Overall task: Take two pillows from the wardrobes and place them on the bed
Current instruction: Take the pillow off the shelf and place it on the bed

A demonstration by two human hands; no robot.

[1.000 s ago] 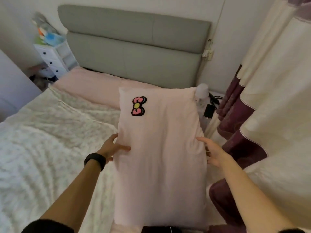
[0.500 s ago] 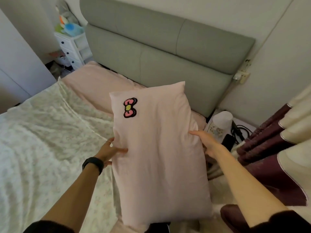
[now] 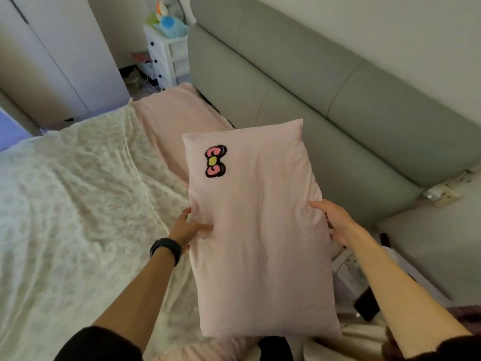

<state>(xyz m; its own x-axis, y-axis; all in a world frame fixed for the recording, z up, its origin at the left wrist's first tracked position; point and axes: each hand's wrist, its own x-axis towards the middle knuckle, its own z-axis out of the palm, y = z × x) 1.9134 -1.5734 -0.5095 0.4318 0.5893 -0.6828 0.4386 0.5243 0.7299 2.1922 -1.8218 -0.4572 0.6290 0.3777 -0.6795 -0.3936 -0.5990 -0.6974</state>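
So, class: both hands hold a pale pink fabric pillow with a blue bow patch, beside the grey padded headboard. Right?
Wrong colour: the head view shows a pink bow patch with a yellow centre on the pale pink fabric pillow. The rest holds.

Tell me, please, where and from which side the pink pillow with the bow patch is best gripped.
Grip the pink pillow at the middle of its two long edges, one hand from each side, as the left hand and right hand do now: thumb on top, fingers underneath. It is long and soft, so a mid-edge pinch on both sides probably keeps it flat and balanced.
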